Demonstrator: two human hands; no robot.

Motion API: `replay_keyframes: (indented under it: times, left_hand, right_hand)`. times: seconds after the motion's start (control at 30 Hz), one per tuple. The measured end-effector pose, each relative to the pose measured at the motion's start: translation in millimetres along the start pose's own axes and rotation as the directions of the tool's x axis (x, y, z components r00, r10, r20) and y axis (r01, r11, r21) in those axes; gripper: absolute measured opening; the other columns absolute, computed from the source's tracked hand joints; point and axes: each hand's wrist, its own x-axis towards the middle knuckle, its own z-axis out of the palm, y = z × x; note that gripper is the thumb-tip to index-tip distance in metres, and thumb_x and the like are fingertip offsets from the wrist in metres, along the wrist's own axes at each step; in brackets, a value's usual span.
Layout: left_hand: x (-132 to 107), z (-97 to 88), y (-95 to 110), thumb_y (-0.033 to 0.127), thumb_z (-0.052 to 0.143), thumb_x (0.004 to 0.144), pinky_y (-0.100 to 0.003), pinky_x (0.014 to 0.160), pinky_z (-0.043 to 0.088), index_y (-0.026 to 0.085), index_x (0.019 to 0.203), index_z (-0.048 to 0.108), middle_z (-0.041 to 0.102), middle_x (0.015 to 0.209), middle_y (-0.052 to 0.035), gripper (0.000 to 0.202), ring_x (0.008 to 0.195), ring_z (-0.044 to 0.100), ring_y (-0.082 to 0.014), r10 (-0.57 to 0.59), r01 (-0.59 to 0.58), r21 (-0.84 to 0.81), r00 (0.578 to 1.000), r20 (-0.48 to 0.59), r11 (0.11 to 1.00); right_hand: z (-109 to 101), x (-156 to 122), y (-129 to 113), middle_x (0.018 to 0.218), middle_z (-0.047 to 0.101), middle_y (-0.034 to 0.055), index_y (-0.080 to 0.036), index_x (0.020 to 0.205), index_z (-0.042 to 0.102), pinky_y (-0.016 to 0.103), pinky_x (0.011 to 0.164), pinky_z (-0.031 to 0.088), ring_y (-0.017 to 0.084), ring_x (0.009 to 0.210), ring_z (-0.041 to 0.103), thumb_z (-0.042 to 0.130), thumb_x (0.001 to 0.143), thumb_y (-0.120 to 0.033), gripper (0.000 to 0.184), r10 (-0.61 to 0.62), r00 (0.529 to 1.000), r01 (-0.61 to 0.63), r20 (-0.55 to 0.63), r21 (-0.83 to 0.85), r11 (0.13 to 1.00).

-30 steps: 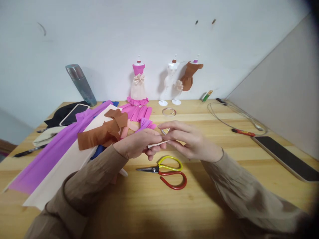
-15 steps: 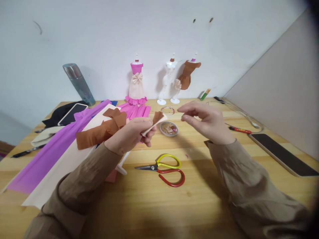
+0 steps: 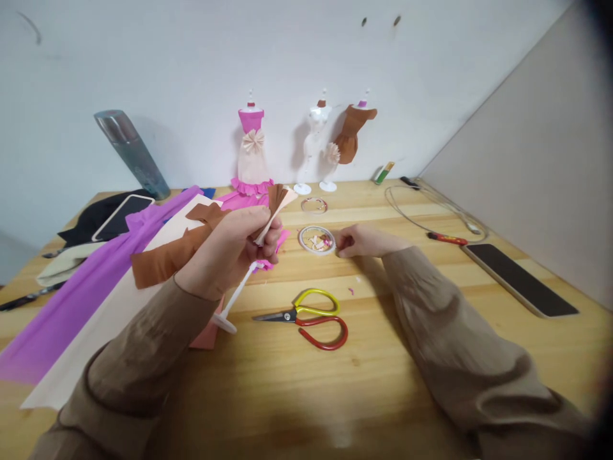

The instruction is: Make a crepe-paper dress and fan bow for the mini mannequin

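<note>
My left hand (image 3: 239,246) is closed around a small folded fan of brown and cream crepe paper (image 3: 278,201), its pleats spreading upward from between thumb and fingers. My right hand (image 3: 359,241) rests low over the table with fingertips pressed together, just right of a shallow round dish (image 3: 301,246) of small scraps and bits. Whatever those fingertips pinch, if anything, is hidden. Nearer to me, scissors (image 3: 288,316) with one yellow and one red handle lie with blades pointing left. A white stand (image 3: 234,300) lies tilted below my left hand.
Three small dress-form mannequins stand along the wall: one in a pink and cream dress (image 3: 251,160), one white (image 3: 313,144), one in brown (image 3: 353,128). Purple crepe paper (image 3: 90,294) and a brown piece (image 3: 163,259) spread left. A phone (image 3: 520,278) and cable (image 3: 402,214) lie right.
My right hand has come down from the air to the table beside the dish, its fingers closing together. My left hand still holds the pleated paper. The view has shifted slightly.
</note>
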Motion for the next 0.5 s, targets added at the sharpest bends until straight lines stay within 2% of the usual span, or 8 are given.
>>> replay_keyframes:
  times: [0.2,0.37,0.5]
  left_hand:
    - [-5,4.8,3,0.018,0.046,0.086,-0.018,0.046,0.043,0.013,0.062,0.054,0.05,0.058,-0.0002,0.026,0.048,0.046,-0.0072,0.012,-0.01,0.08,1.0,-0.015,0.997]
    - [-11,7.9,-4,0.02,0.047,0.085,-0.019,0.053,0.047,0.011,0.067,0.063,0.062,0.07,-0.0053,0.026,0.057,0.055,-0.0091,-0.015,0.013,0.168,1.0,0.014,0.986]
    - [-15,17.1,-7,0.022,0.048,0.088,-0.021,0.06,0.05,0.011,0.072,0.061,0.068,0.092,-0.0097,0.024,0.069,0.063,-0.0114,0.039,-0.036,0.161,0.999,-0.015,0.986]
  right_hand:
    - [8,9,9,0.059,0.06,-0.0021,-0.018,0.062,0.06,0.025,0.058,0.038,0.013,0.06,0.05,0.069,0.06,-0.037,0.022,-0.013,1.0,0.012,0.002,0.094,0.996]
    - [7,9,13,0.066,0.064,-0.0001,-0.016,0.065,0.065,0.026,0.064,0.041,0.015,0.066,0.053,0.07,0.06,-0.042,0.027,-0.03,1.0,0.03,-0.002,0.184,0.982]
    - [5,8,11,0.064,0.064,-0.0002,-0.015,0.067,0.068,0.025,0.062,0.04,0.013,0.063,0.051,0.07,0.06,-0.044,0.03,-0.027,1.0,0.025,0.003,0.245,0.969]
